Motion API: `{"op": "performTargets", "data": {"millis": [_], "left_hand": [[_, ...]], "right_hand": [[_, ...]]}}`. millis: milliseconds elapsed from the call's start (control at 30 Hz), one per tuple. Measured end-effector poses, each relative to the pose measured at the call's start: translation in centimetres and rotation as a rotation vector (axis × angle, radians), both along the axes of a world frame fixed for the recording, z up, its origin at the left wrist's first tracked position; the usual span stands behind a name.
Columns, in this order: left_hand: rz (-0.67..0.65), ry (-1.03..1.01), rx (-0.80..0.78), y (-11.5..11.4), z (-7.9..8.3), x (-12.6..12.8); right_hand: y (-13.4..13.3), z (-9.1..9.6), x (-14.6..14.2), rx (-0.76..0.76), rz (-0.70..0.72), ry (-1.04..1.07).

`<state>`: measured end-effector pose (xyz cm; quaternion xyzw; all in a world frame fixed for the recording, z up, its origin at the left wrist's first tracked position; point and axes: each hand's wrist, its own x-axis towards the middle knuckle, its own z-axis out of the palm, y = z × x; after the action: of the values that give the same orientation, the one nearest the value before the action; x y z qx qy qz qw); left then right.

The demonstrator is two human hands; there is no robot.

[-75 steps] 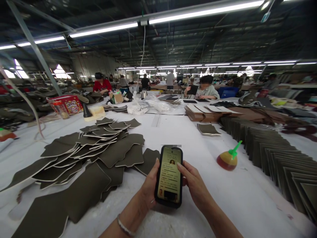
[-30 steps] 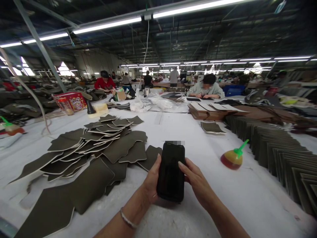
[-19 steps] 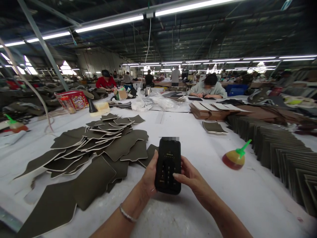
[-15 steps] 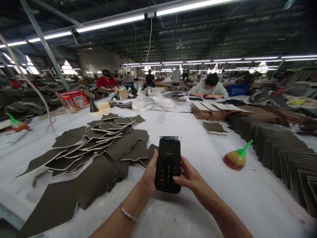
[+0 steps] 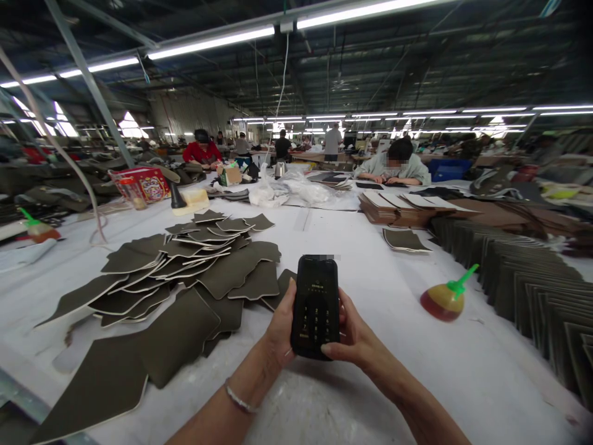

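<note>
At ten o'clock from the phone, a loose pile of dark cut pieces point(image 5: 185, 272) spreads over the white table point(image 5: 463, 371), its nearest piece lying just beside the left hand point(image 5: 278, 327). That hand is closed around the left edge of the phone point(image 5: 316, 306), with the thumb laid along the side. The phone is held upright above the table at the lower middle of the view, and its dark screen shows a number keypad. The right hand point(image 5: 356, 337) grasps it from three o'clock, fingers behind the right edge and thumb resting across the lowest row of keys.

Keying goes best, I judge, if the left hand alone carries the weight, so the right thumb can lift fully between keys and strike one at a time.

A glue bottle with a green nozzle point(image 5: 445, 298) stands at two o'clock, apart from both hands, and a row of stacked dark pieces point(image 5: 532, 278) lies beyond it.
</note>
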<state>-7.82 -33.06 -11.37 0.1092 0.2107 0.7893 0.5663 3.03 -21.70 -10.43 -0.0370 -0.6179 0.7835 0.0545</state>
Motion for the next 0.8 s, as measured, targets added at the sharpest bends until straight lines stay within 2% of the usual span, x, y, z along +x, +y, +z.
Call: {"op": "performTargets", "data": {"millis": [333,633,800], "left_hand": [[-0.015,0.038,-0.012,-0.09,-0.66,-0.14],[-0.044,0.039,-0.008,-0.12,-0.36,-0.01],[-0.005,0.025,-0.017,-0.1,-0.18,-0.05]], "right_hand": [[-0.04,-0.25,0.16,0.068,0.008,0.007],[-0.04,-0.17,0.14,0.027,0.027,0.054],[0.01,-0.05,0.21,0.011,0.045,0.065]]}}
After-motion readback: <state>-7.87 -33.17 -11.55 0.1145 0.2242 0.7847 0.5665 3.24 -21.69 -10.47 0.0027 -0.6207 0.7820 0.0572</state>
